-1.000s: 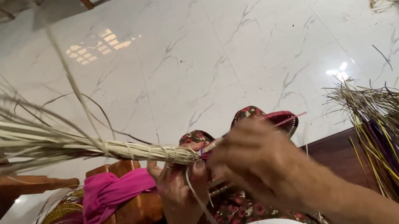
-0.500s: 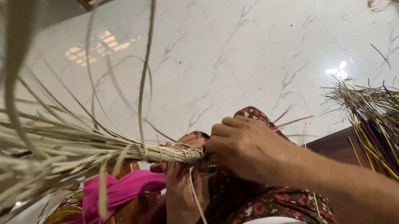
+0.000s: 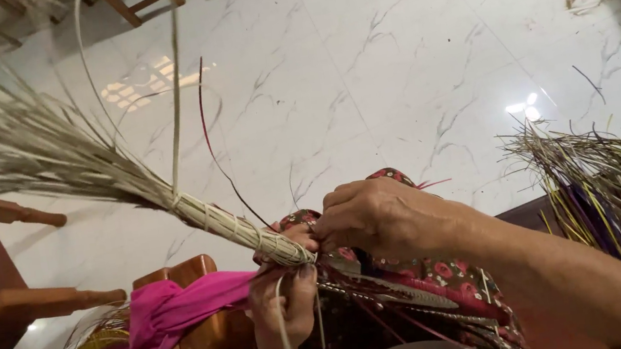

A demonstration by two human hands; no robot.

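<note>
Bundle tip now higher, bound end btwn L hand & R hand.

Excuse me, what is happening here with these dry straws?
A person sits over a white marble floor and works on a bundle of pale dry fibres, whose end is bound with wrapped strips. The left hand grips the bound end from below, and the right hand pinches at the same end from above. A pink cloth lies over a wooden piece beside them. A pile of loose straws, some coloured, lies at the right.
</note>
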